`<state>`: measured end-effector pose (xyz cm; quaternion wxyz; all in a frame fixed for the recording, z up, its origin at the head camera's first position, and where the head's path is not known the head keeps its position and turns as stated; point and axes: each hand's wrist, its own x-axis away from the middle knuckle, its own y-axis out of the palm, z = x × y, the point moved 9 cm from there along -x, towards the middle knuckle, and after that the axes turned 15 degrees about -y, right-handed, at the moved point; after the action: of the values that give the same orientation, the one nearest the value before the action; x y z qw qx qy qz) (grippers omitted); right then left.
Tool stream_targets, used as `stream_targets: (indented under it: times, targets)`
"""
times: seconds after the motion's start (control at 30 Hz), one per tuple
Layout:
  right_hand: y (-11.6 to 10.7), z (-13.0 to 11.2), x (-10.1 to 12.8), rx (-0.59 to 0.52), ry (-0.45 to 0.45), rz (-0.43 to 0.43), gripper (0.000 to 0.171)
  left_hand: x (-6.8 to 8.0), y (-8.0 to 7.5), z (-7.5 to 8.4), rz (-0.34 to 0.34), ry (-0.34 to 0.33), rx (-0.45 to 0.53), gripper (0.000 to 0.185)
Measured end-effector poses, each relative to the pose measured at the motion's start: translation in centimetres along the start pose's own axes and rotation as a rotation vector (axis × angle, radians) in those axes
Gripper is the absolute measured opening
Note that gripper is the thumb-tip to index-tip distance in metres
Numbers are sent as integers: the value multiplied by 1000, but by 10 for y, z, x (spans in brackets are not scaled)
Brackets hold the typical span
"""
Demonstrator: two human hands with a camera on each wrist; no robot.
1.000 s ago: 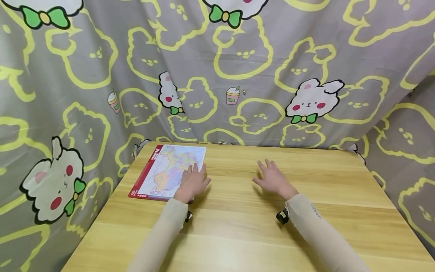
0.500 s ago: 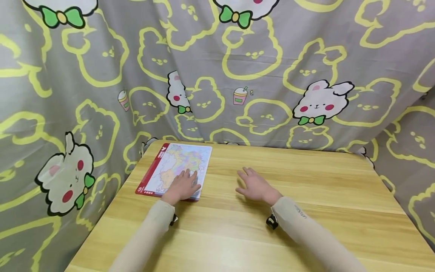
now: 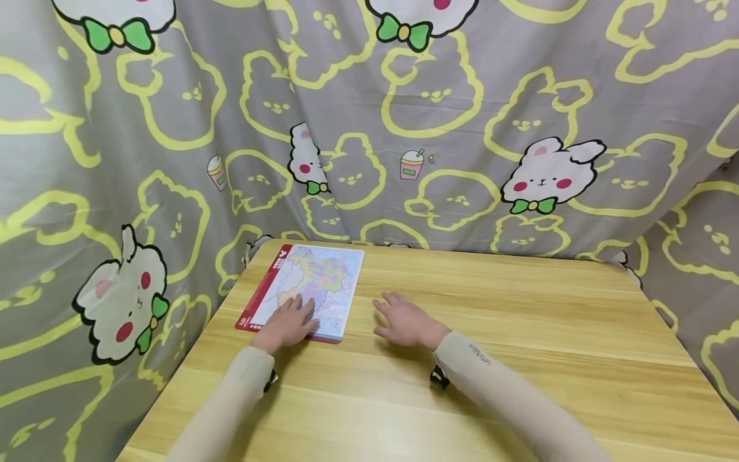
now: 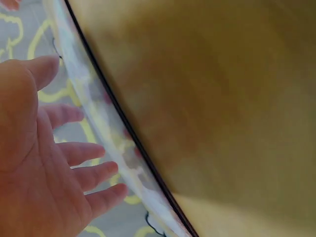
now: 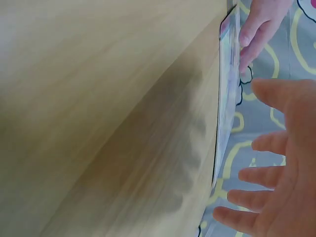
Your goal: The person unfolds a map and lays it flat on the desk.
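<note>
A flat map board [image 3: 314, 282] with a red left border lies at the far left of the wooden table [image 3: 519, 333]. My left hand [image 3: 288, 323] rests on its near end, fingers straight and spread. The left wrist view shows that hand [image 4: 64, 158] open beside the board's thin edge [image 4: 116, 143]. My right hand [image 3: 401, 317] lies open, palm down, just right of the board, holding nothing. In the right wrist view the right hand [image 5: 276, 182] is spread close to the board's edge [image 5: 224, 98], with left-hand fingers [image 5: 259, 27] on the board beyond.
A grey curtain [image 3: 439, 128] printed with yellow outlines and white rabbits hangs close around the table's back and both sides. Bare wood [image 3: 548, 308] stretches right of my hands. Both forearms wear beige sleeves [image 3: 491, 378].
Both hands have moved left. The left hand slid across the board toward its near left part. The right hand came from mid-table to beside the board's right edge.
</note>
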<state>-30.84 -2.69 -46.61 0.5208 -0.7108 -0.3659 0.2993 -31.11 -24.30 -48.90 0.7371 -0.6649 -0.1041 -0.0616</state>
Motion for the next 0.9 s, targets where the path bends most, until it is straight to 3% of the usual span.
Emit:
stream_targets:
  times: [0.27,0.53,0.9]
  targets:
    - [10,-20,-25,2,-63,-54,67,0,5,-26,-32,-7,45,65]
    - [20,-37,-46,29,-99,-103,67,-1,4,-50,16,8,31,65]
    - [38,-52,-71,95,-162,-148,73,-2,0,-61,-20,-1,58,79]
